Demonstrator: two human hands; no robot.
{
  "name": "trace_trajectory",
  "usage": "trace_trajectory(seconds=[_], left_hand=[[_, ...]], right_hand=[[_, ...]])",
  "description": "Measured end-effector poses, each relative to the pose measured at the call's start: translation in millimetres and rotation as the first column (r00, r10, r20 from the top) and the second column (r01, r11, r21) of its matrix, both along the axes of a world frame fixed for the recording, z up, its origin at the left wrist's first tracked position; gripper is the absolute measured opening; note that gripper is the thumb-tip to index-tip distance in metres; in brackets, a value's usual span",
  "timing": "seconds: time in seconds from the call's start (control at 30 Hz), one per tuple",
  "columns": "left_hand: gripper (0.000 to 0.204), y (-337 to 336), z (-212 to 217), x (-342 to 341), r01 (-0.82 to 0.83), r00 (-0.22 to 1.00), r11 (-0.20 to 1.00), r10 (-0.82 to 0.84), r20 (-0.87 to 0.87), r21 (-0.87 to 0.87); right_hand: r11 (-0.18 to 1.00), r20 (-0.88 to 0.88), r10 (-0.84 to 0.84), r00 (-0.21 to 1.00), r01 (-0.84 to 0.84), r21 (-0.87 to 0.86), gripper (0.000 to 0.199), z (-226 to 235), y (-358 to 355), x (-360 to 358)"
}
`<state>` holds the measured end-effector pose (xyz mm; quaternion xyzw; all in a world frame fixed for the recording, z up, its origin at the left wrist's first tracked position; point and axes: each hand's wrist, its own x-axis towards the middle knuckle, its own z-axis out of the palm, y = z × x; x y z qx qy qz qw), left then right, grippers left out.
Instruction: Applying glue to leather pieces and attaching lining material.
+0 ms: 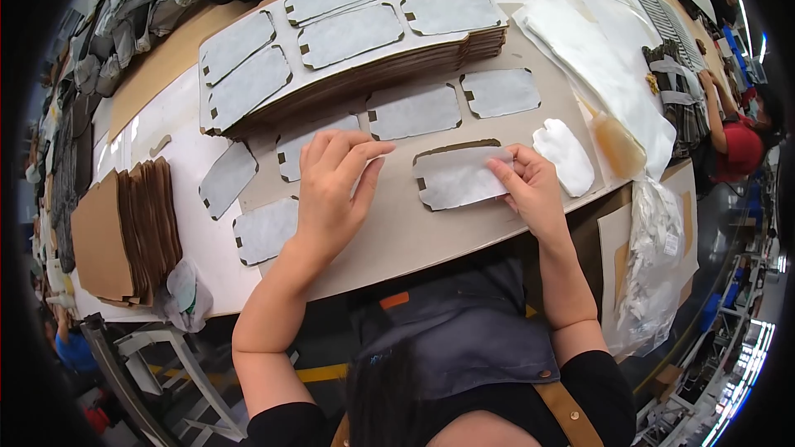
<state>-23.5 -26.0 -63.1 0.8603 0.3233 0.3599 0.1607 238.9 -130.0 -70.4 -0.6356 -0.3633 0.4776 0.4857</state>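
My right hand (532, 186) pinches the right end of a thin whitish sheet (464, 175) between thumb and fingers. The sheet lies over a dark piece with notched corners, whose edge shows along the top and left. To the left, my left hand (335, 186) is raised over the board with its fingers bent and thumb apart, holding nothing. Partly behind its fingers is a pale panel with dark corners (298, 149). Beyond the hands are two similar panels, one in the middle (414, 112) and one at right (500, 93). Another panel (265, 232) lies by my left forearm.
A tall stack of boards (348, 66) at the back carries several pale panels. Brown cut pieces (128, 232) stand stacked at left beside a plastic bag (186, 294). White sheets (563, 153) lie right of my right hand. A co-worker in red (737, 149) is at far right.
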Motion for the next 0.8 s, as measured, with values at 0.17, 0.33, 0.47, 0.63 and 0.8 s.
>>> trace_trajectory(seconds=[0.17,0.33,0.47,0.63,0.8], left_hand=[[0.024,-2.9,-2.9,-0.4,0.02,1.0,1.0,-0.021,-0.022,-0.013],[0.031,-5.4,-2.5,0.7,0.082,0.994,0.995,-0.085,-0.068,-0.049],[0.047,-6.1,-7.3,-0.1,0.151,0.977,0.987,-0.158,-0.14,-0.06],[0.055,-5.9,-8.1,1.7,0.153,0.978,0.986,-0.162,-0.131,-0.073],[0.057,-6.3,-8.9,0.5,0.149,0.977,0.986,-0.159,-0.141,-0.077]], right_hand=[[1.0,0.091,-0.002,0.996,0.003,-0.01,0.01,-3.1,0.5,-0.4],[1.0,0.149,0.005,0.989,-0.004,-0.011,0.011,-5.9,0.7,4.5],[1.0,0.138,0.002,0.99,-0.001,-0.003,0.012,-2.9,2.4,1.4],[1.0,0.128,0.001,0.992,-0.003,0.017,0.011,-0.3,3.8,1.0],[1.0,0.12,0.03,0.992,-0.03,0.002,0.009,-2.8,1.4,7.2]])
